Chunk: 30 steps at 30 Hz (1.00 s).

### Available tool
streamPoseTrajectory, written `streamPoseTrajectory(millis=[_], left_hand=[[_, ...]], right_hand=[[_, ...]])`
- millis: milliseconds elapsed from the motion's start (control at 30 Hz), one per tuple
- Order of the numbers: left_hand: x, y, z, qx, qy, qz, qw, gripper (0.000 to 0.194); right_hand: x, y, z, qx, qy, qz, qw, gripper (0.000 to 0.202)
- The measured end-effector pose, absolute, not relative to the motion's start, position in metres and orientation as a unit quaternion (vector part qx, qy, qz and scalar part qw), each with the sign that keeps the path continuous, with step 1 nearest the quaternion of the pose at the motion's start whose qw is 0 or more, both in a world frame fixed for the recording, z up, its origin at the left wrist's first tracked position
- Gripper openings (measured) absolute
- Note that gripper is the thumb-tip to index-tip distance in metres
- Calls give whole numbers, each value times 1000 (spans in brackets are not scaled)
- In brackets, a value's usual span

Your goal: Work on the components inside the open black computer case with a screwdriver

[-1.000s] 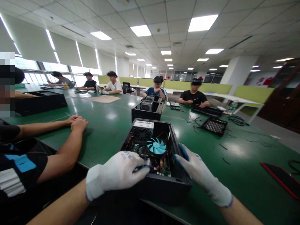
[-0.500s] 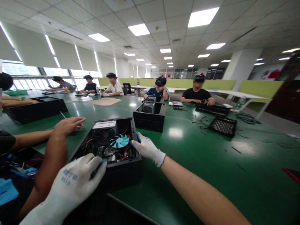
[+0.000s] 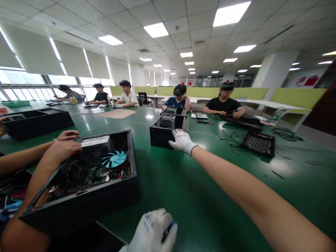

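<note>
My right hand, in a white glove, is at the near right corner of a black computer case. Its fingers are bent at the case's top edge and the thumb lies against the front wall. A grey power supply sits inside this case. My left hand, also gloved, hovers low at the bottom edge with curled fingers; a dark patch shows by the thumb, and I cannot make out what it is. To its left is a nearer open computer case holding a light-blue fan and a power supply.
A co-worker's hands reach over the nearer case's left side. Another case stands at the far left. On the right lie a black tray-like part and coiled black cables. Several people sit around the green table.
My right hand has left the nearer case and reached the farther one. My left hand has come off the nearer case and moved right. The nearer case has shifted left.
</note>
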<state>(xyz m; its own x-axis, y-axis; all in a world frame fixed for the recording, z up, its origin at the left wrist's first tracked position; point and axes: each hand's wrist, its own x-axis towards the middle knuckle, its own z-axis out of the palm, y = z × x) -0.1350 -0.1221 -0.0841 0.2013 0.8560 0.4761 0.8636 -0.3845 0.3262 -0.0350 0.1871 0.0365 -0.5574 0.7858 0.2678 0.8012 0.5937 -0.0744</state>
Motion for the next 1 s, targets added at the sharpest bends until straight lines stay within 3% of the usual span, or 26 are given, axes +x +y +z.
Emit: streamPoseTrajectory(millis=[133,367,667,1000], left_hand=[[-129,-102,-107,-769,-578,-273,-8,18],[-136,-94,-106,-729,-612,-300,-64,22],[-152,-98,-110,-707,-608,-355,-67,37],[-145,-92,-104,-722,-605,-326,-74,36]], right_hand=[[-34,230,49,-481,-867,-85,101,44],[-27,237,56,-466,-875,-113,71,43],[63,105,38,-391,-903,-132,121,55],[134,-9,30,-334,-909,-148,200,49]])
